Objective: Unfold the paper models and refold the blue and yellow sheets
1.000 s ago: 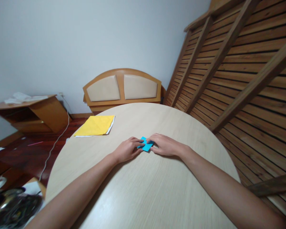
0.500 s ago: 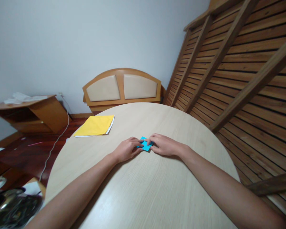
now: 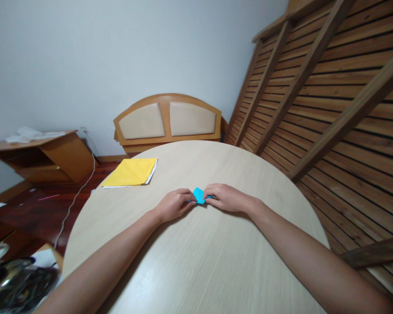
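Blue paper (image 3: 198,195) thin, light, creases easily; left hand (image 3: 174,204) and right hand (image 3: 225,197) pinching opposite edges, probably mid-fold, on table (image 3: 196,261)

Table (image 3: 196,261) under both hands: pale, matt wood grain. Blue paper (image 3: 198,195) between fingertips: thin, smooth, creased.

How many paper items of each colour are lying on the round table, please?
Blue, small folded paper piece pinched between left hand and right hand: 1
Yellow, flat paper sheet stack near the pale wooden round table's far-left edge: 1
Total: 2
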The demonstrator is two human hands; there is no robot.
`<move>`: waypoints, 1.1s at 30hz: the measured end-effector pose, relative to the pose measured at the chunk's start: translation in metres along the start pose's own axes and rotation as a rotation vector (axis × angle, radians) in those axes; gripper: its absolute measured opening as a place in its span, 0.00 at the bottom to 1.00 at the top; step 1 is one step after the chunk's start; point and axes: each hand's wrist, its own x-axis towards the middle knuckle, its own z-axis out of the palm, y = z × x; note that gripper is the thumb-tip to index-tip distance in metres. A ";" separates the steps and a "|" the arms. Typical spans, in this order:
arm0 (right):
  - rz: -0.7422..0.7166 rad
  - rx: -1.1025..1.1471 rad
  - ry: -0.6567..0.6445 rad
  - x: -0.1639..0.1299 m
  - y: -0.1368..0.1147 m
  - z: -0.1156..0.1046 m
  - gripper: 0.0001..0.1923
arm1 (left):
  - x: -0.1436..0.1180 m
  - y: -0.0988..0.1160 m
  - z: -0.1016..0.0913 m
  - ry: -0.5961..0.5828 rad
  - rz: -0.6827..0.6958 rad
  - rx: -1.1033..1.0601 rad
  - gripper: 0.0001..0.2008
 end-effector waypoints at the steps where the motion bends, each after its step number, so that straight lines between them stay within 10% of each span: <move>1: 0.005 0.004 0.000 0.000 0.001 0.000 0.10 | 0.000 0.000 0.000 -0.001 -0.003 -0.014 0.12; 33: 0.187 0.105 0.206 0.005 0.009 0.012 0.18 | 0.004 -0.003 0.017 0.205 -0.257 -0.283 0.18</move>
